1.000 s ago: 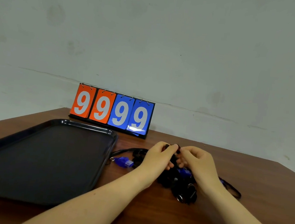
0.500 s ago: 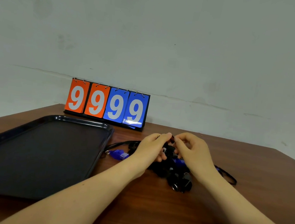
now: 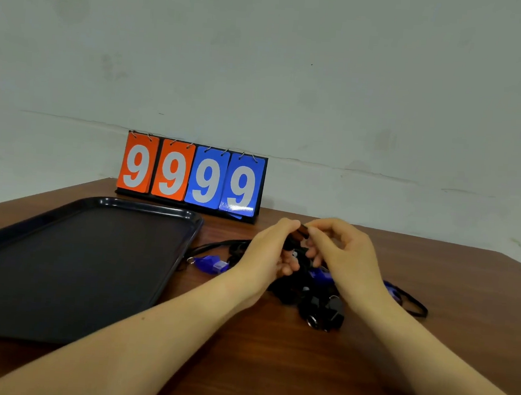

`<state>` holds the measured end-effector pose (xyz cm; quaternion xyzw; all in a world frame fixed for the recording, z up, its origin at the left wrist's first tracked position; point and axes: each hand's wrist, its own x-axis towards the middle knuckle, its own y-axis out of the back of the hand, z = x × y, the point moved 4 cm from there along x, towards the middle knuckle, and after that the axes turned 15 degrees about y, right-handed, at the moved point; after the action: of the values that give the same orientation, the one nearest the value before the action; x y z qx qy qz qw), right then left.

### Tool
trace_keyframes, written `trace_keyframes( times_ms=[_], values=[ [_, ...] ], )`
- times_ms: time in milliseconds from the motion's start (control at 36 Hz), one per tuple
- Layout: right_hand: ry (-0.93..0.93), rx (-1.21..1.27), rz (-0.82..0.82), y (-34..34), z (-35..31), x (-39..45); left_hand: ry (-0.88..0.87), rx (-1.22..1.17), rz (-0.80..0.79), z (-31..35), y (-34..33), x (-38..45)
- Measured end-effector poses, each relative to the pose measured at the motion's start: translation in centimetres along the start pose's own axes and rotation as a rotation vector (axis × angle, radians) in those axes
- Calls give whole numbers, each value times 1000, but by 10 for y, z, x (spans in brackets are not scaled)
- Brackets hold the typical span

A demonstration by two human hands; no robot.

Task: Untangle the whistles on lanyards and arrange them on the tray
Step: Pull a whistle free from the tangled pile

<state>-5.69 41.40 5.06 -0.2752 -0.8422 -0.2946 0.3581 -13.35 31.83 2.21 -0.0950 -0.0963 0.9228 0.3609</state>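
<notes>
Pinching a black piece at the top of the tangle [image 3: 306,289], left hand [image 3: 272,254] and right hand [image 3: 346,257] meet fingertip to fingertip, both curled on it; whether it is a whistle or a clip, cannot tell; tangle of black whistles and lanyards lies on the table [image 3: 270,369] just right of the tray [image 3: 70,263]; blue whistle [image 3: 212,263] sits between tray and tangle, near the tray's rim; a lanyard loop [image 3: 412,306] trails right of the tangle; scoreboard [image 3: 192,176] reading 9999 stands behind the tray.
</notes>
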Motion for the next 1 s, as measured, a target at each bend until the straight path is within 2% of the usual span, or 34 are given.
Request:
trace_keyframes(
  times_ms=[167,306,472,611,750,889,1000],
  values=[
    [-9,141,90,-1,-1,-1,108,-163,-134,-7,-8,1],
    [-78,221,100,-6,5,-4,164,-240,-130,-12,-7,3],
    [-49,183,86,-12,8,-9,202,-378,-114,-16,-5,4],
    [32,33,-2,-15,7,-11,212,-397,-76,-19,-1,2],
    [21,-27,-66,-20,10,-11,223,-384,-4,-22,1,0],
    [-47,113,-90,-21,13,-7,190,-390,-17,-20,0,2],
    [0,94,-102,-15,10,-4,147,-439,-66,-12,-6,0]
  ],
)
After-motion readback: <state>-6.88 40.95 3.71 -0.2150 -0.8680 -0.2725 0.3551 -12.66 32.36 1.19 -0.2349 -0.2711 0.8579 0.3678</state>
